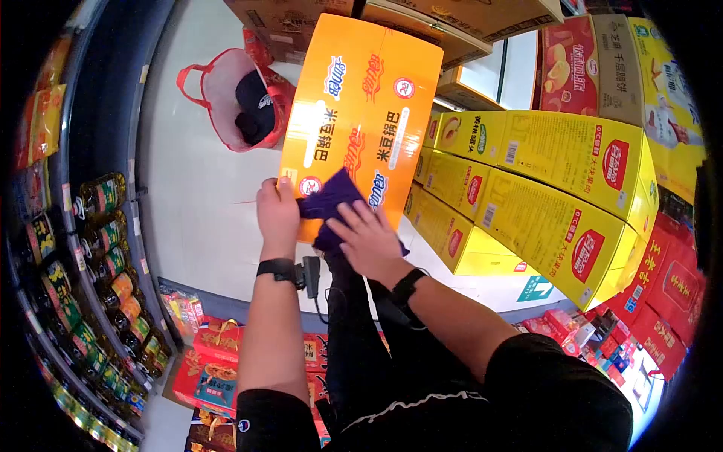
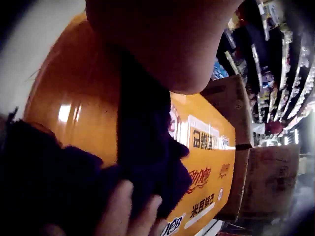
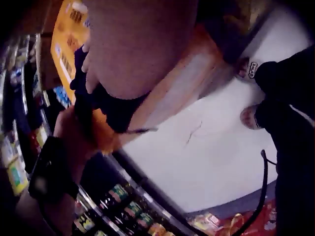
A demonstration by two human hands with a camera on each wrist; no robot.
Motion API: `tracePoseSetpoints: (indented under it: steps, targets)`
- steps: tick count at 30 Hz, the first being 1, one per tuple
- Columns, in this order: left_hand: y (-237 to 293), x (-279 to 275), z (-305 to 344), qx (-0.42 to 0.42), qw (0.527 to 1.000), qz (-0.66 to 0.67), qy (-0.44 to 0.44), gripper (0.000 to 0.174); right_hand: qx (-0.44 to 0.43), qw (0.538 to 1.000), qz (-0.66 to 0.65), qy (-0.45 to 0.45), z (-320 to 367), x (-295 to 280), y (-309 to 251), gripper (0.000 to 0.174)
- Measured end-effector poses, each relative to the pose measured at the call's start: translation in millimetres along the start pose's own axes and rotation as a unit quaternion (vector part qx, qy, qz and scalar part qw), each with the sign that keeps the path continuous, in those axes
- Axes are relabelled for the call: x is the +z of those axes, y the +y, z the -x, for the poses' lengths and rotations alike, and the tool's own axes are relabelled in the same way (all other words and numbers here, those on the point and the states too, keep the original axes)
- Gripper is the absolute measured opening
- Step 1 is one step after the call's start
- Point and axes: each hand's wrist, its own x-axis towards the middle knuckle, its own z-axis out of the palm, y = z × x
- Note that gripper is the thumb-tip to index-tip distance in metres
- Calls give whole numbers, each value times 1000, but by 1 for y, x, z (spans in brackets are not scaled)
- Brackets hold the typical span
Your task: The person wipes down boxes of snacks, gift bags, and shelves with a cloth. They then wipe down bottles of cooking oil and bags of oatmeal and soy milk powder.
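Note:
An orange cardboard box (image 1: 361,83) with red, blue and black lettering stands in front of me. Across its near end lies a dark purple cloth (image 1: 331,194), bunched and folded. My right hand (image 1: 370,239) rests on that cloth with fingers spread, pressing it against the box top. My left hand (image 1: 279,215) grips the box at its near left edge, its fingers partly hidden over the side. In the left wrist view a dark strip of the cloth (image 2: 142,113) reaches close to that hand. The right wrist view shows the cloth (image 3: 118,110) hanging past the box edge.
Yellow cartons (image 1: 542,181) are stacked right of the box, brown cartons (image 1: 294,26) beyond it. A red-trimmed bag (image 1: 218,94) holding a dark cap (image 1: 254,100) stands on the white floor. Shelves of bottles (image 1: 105,256) line the left; red gift boxes (image 1: 215,377) lie near my legs.

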Motion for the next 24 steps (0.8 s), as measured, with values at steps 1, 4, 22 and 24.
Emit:
tracePoseSetpoints:
  steps: [1, 4, 22, 24]
  targets:
    - [5, 4, 0, 1, 1000, 2, 0, 39, 39, 999, 4, 6, 4, -2, 13, 56]
    - [28, 6, 6, -43, 991, -126, 15, 34, 105, 986, 52, 117, -2, -10, 60, 58]
    - [27, 18, 6, -62, 976, -200, 49, 34, 88, 933, 66, 342, -190, -88, 208, 59]
    - [28, 16, 5, -65, 977, -199, 41, 34, 142, 893, -229, 361, -181, -82, 219, 67]
